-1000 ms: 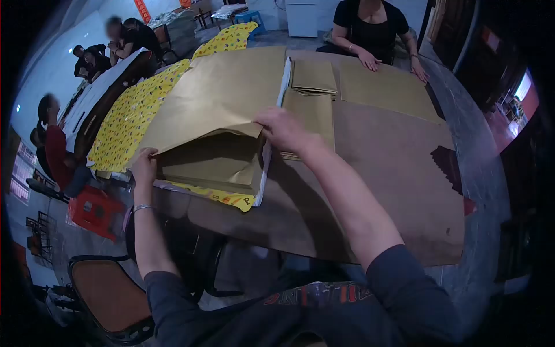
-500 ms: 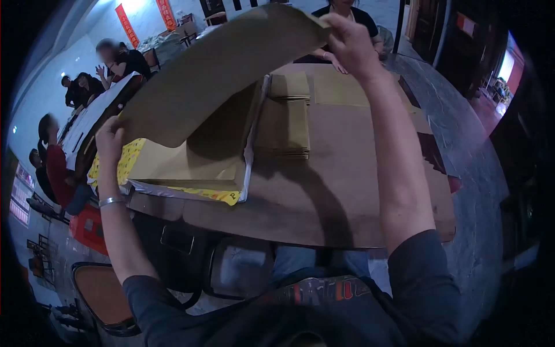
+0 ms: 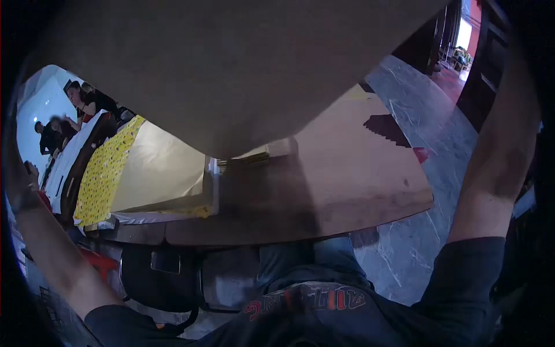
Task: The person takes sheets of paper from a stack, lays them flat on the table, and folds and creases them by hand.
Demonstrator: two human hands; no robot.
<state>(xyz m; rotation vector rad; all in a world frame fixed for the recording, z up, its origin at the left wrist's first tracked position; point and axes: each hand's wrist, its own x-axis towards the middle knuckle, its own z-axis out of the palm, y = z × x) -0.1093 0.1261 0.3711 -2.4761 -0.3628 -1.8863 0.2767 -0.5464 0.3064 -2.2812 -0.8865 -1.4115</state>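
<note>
A large brown paper sheet [image 3: 231,69] is raised close in front of me and fills the upper middle of the head view. Its lower edge sags over the table. My left forearm [image 3: 58,260] reaches up along the left side; the hand is lost in the dark rim of the picture, so its fingers do not show. On the right, my right forearm [image 3: 491,162] goes up past the sheet's side, and that hand lies beyond the frame. Below the sheet, a stack of brown paper [image 3: 162,168] rests on yellow patterned wrapping [image 3: 107,173]. Smaller folded brown pieces [image 3: 248,157] are partly covered.
The brown table [image 3: 358,168] curves around in front of me. Black chairs [image 3: 159,272] stand at its near edge. Several people [image 3: 81,104] are at another table [image 3: 75,153] on the left. Grey marbled floor [image 3: 404,127] and a doorway [image 3: 462,34] are to the right.
The sheet has come up and much nearer to the camera, now hiding the far table side and the person there. Both arms have lifted and spread outward, taking the hands out of clear sight.
</note>
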